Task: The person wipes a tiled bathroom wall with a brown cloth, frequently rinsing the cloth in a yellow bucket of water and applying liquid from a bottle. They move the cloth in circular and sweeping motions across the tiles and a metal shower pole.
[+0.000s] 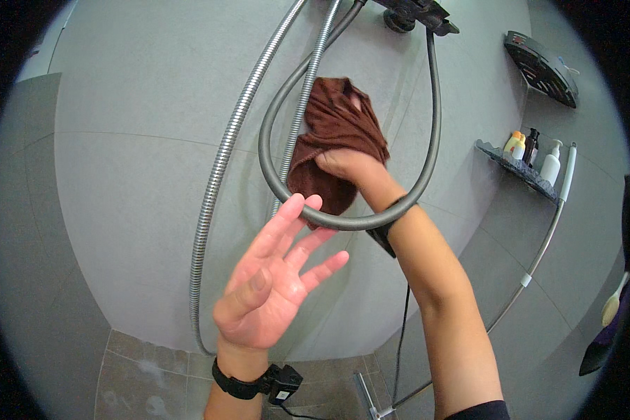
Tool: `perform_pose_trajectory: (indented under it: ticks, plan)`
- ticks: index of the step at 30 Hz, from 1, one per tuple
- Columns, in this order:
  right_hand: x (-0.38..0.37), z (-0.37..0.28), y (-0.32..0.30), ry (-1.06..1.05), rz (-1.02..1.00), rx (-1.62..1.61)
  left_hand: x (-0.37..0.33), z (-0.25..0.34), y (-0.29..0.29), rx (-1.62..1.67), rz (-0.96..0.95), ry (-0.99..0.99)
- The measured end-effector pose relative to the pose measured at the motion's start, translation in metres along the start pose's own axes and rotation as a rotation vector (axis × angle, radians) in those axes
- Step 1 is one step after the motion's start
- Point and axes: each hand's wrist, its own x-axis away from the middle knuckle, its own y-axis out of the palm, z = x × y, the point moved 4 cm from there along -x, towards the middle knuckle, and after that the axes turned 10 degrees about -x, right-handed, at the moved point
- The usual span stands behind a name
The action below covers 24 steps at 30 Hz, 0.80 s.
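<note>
A brown cloth is bunched in my right hand and lies against the grey tiled wall. Its folds hide most of that hand's fingers. The right forearm reaches through the loop of a dark grey hose. Below the cloth, my left hand is raised, palm showing and fingers spread. Its fingertips are at the bottom of the hose loop; whether they press on it I cannot tell. A ribbed silver hose hangs to the left, and a second ribbed silver hose passes beside the cloth's left edge.
A black shower fixture juts out at the top. On the right, a black corner shelf sits above a lower shelf holding a white pump bottle and other bottles. A pale brush hangs at the far right. Brown floor tiles show below.
</note>
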Motion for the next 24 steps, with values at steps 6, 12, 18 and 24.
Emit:
perform_pose_trajectory:
  ticks: [6, 12, 18, 24]
  plan:
    - [-0.083, 0.032, -0.040, -0.078, -0.099, 0.330, 0.005, -0.010, -0.002, 0.005, -0.016, 0.027]
    - [-0.038, 0.155, -0.054, 0.600, 0.083, -0.127, 0.010, 0.011, -0.007, -0.029, -0.043, 0.011]
    - [0.026, 0.137, -0.005, 0.741, 0.154, -0.156, 0.011, 0.036, -0.009, -0.102, -0.073, 0.016]
    - [0.109, 0.004, 0.070, 0.707, 0.040, -0.315, 0.005, 0.043, -0.005, -0.196, -0.068, -0.002]
